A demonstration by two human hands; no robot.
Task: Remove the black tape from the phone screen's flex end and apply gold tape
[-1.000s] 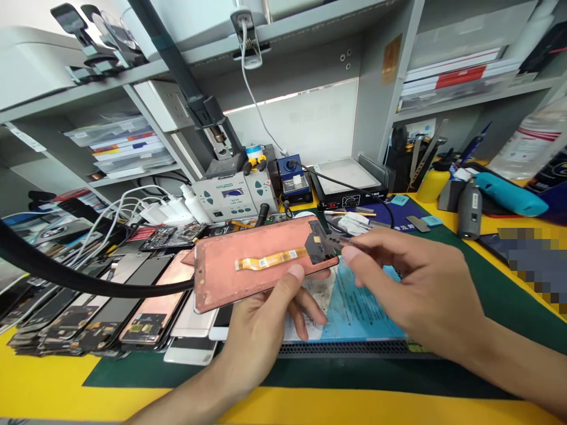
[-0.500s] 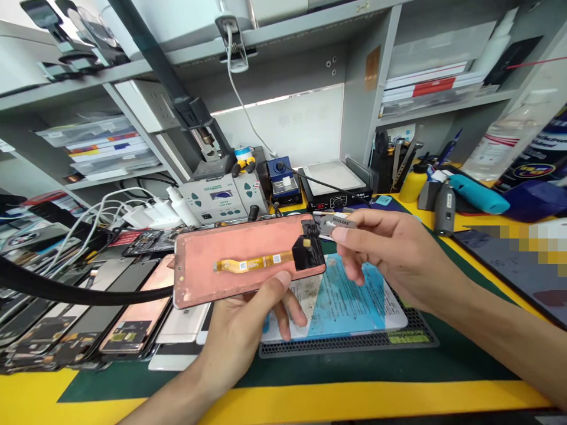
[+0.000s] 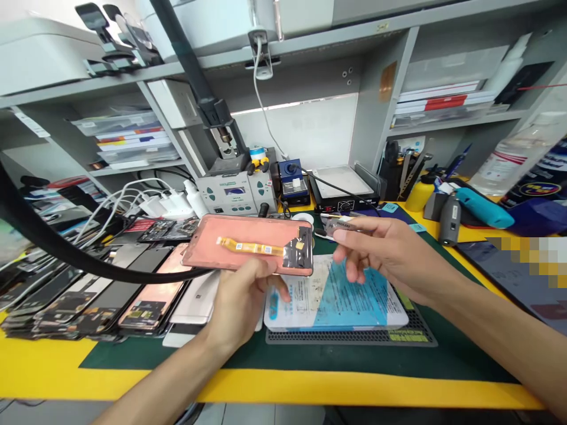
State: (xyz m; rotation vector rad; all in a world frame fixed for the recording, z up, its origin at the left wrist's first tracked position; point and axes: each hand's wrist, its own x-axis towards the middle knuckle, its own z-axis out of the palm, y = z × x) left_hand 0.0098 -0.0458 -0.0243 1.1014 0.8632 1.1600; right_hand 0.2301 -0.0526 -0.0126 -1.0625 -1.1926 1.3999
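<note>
A phone display panel (image 3: 248,231) is gripped firmly by the left hand (image 3: 241,301), its flex cable (image 3: 252,248) turned upward for access. Beside it, what seems a small metal blade (image 3: 343,225) is pinched narrowly by the right hand (image 3: 390,260).

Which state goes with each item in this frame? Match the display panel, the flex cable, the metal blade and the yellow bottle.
Items:
1. Copper-backed display panel
2. Yellow flex cable
3. Thin metal blade
4. Yellow bottle

States:
A. Lying across the panel's back
B. Standing upright on the yellow bench
C. Held in the left hand
D. Pinched in the right hand

Pairs: 1-C, 2-A, 3-D, 4-B
</note>
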